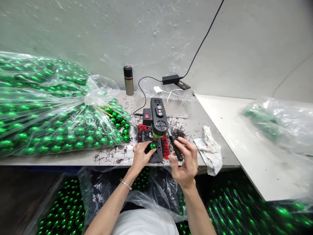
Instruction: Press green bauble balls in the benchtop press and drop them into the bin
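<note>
Under the round head of a small black press-like machine (pixel 159 116), my left hand (pixel 141 156) pinches a shiny green ball (pixel 153 146) between thumb and fingers. The ball rests above the machine's black base plate (pixel 156 157). My right hand (pixel 185 160) is curled loosely about the black lever handle (pixel 175 147) on the machine's right side, the fingers at its far side and the thumb nearer me. Red matting (pixel 165 147) shows below the machine, strewn with small black bits (pixel 179 133).
A large clear bag of green balls (pixel 56 127) fills the left of the table. Behind stand a flask (pixel 128 81) and a power adapter (pixel 171 79) with cables. A white cloth (pixel 209 148) hangs over the front edge. More green balls (pixel 65 205) lie below.
</note>
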The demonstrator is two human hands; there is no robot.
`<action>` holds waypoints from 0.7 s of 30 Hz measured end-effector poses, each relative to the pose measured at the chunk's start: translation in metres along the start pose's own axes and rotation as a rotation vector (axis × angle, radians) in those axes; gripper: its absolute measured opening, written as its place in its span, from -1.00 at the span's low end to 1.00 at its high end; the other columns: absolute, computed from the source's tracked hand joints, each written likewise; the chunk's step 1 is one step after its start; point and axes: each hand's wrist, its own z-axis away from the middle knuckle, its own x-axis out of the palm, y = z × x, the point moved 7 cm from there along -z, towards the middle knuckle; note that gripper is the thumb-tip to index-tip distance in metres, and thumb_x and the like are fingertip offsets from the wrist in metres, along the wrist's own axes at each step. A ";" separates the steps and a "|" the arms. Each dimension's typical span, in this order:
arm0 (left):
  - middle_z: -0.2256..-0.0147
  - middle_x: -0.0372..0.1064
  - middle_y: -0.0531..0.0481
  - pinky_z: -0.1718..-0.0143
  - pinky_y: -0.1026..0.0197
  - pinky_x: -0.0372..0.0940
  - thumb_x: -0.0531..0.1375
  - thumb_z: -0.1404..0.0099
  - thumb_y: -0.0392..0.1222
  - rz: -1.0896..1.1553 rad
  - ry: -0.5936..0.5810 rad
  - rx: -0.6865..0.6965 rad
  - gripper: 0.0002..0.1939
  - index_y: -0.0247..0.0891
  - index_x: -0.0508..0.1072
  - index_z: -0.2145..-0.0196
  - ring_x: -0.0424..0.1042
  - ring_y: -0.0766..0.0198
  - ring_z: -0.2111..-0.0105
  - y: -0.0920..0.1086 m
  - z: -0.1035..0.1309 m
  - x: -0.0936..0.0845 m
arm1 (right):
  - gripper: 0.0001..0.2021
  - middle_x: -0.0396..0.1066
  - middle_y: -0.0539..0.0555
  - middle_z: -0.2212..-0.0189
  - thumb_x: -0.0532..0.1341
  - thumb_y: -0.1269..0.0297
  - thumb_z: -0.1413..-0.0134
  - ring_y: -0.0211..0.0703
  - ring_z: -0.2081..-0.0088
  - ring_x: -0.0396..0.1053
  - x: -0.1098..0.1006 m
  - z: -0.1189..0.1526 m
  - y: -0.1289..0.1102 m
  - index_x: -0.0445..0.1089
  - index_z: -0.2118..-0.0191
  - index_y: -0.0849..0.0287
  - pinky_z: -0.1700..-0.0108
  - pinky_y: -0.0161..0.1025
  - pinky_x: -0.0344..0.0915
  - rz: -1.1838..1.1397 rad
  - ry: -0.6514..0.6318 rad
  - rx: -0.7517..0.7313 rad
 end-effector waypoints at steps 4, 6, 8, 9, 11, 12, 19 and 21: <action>0.08 0.58 -0.09 -0.29 -0.10 -0.05 0.42 -0.13 -0.10 0.051 -0.016 -0.038 -0.70 -0.06 0.62 0.14 0.36 -0.06 -0.02 -0.007 -0.001 0.002 | -0.81 0.49 0.20 0.12 0.16 0.28 -0.28 -0.05 0.07 0.49 0.013 -0.017 0.001 0.42 0.05 0.16 0.19 -0.13 0.51 -0.141 -0.052 -0.022; 0.09 0.58 -0.10 -0.28 -0.11 -0.03 0.42 -0.14 -0.11 0.037 -0.029 -0.034 -0.71 -0.05 0.63 0.14 0.36 -0.06 -0.02 -0.007 0.000 0.003 | -0.90 0.48 0.09 0.31 0.13 0.36 -0.28 -0.14 0.20 0.49 0.022 -0.021 0.004 0.39 0.23 0.14 0.23 -0.19 0.46 -0.187 -0.055 -0.012; 0.08 0.58 -0.11 -0.26 -0.11 -0.02 0.41 -0.15 -0.12 0.015 -0.030 -0.022 -0.71 -0.05 0.62 0.13 0.36 -0.07 -0.01 -0.007 0.001 0.003 | -0.79 0.38 0.00 0.46 0.07 0.43 -0.30 -0.22 0.33 0.42 0.032 -0.016 0.008 0.31 0.38 0.13 0.30 -0.24 0.38 -0.219 -0.029 0.002; 0.08 0.58 -0.11 -0.26 -0.11 -0.01 0.41 -0.15 -0.13 0.006 -0.027 -0.014 -0.71 -0.06 0.62 0.13 0.37 -0.06 -0.01 -0.006 0.001 0.003 | -0.74 0.33 -0.01 0.50 0.03 0.44 -0.31 -0.24 0.37 0.38 0.037 -0.011 0.011 0.26 0.43 0.12 0.35 -0.26 0.33 -0.232 -0.007 0.006; 0.09 0.58 -0.11 -0.24 -0.10 0.00 0.41 -0.15 -0.15 -0.006 -0.019 0.000 -0.71 -0.07 0.62 0.12 0.38 -0.06 0.00 -0.005 0.001 0.002 | -0.70 0.28 -0.02 0.50 -0.02 0.41 -0.33 -0.28 0.44 0.29 0.045 0.004 0.018 0.19 0.47 0.12 0.40 -0.28 0.25 -0.249 0.052 -0.007; 0.10 0.58 -0.12 -0.24 -0.10 0.01 0.41 -0.15 -0.16 -0.009 -0.018 0.005 -0.71 -0.07 0.62 0.13 0.38 -0.05 0.01 -0.005 0.001 0.002 | -0.69 0.27 -0.02 0.49 -0.03 0.38 -0.34 -0.29 0.45 0.26 0.049 0.013 0.022 0.18 0.47 0.12 0.39 -0.27 0.24 -0.243 0.076 -0.017; 0.12 0.58 -0.12 -0.23 -0.10 0.01 0.41 -0.14 -0.14 0.031 -0.020 -0.019 -0.72 -0.07 0.63 0.15 0.37 -0.08 0.02 -0.003 0.002 0.002 | -0.70 0.26 -0.03 0.46 -0.09 0.31 -0.37 -0.25 0.45 0.27 0.063 0.050 0.040 0.17 0.43 0.10 0.25 -0.12 0.31 -0.169 0.138 -0.056; 0.14 0.58 -0.12 -0.23 -0.11 0.01 0.42 -0.14 -0.15 0.035 -0.021 -0.011 -0.72 -0.07 0.63 0.15 0.37 -0.07 0.04 -0.002 0.002 0.002 | -0.70 0.25 -0.03 0.46 -0.09 0.31 -0.37 -0.25 0.46 0.27 0.064 0.052 0.041 0.17 0.43 0.09 0.24 -0.11 0.31 -0.150 0.133 -0.060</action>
